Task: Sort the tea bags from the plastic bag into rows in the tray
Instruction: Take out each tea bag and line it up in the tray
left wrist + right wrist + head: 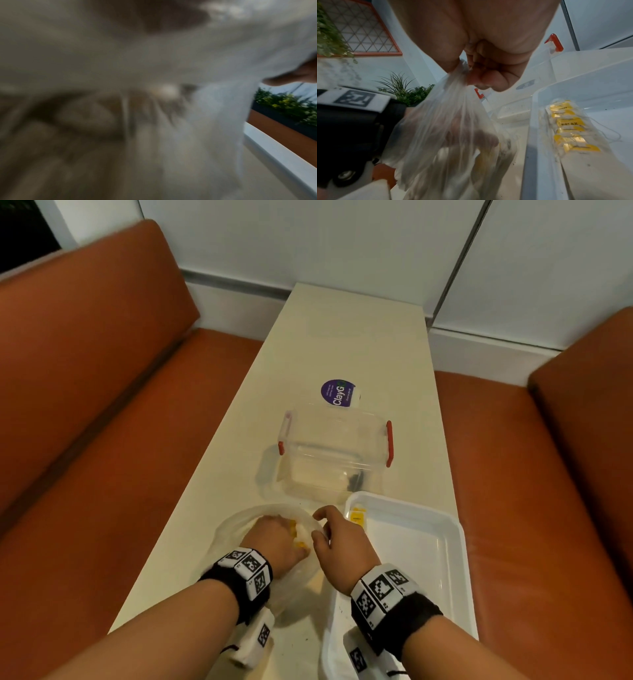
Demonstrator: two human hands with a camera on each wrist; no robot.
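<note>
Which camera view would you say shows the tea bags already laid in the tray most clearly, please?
The right wrist view: the tea bags lie overlapping along the white tray wall, yellow labels partly legible. The head view shows only a small yellow patch at the tray's far left corner. The left wrist view is blurred and shows none.

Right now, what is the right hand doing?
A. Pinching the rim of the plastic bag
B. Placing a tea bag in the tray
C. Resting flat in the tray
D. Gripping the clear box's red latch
A: the right hand pinches the gathered rim of the plastic bag, holding it up beside the tray while the left hand reaches inside.
</note>
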